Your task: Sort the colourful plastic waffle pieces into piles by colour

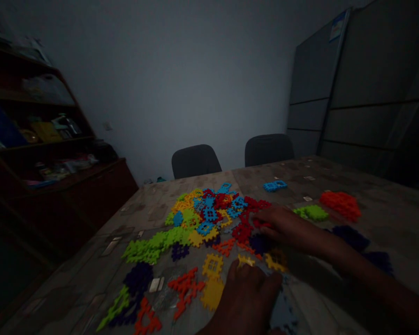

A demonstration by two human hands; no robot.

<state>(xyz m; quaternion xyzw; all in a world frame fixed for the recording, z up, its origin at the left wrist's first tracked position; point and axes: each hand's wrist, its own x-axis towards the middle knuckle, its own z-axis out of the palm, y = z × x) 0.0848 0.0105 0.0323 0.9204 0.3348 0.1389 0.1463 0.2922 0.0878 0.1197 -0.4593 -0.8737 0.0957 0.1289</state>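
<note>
Had my right hand (286,228) on a red plastic block (261,224) — edge of the colored pile (209,218)
Left hand (244,298) sat just below a yellow block (246,260) — couldn't tell if either hand was gripping.

1. Narrow gap between right hand (282,225) and green plastic tiles (311,213), orange tile stack (340,205) just beyond.
2. Heap of interlocking plastic tiles (209,218) barring the way forward.
3. Yellow tile (246,260) directly ahead of left hand (244,298).
4. Room for a hand on mottled tabletop (139,218) left of the heap.
5. Dark office chairs (195,160) beyond the far edge.
</note>
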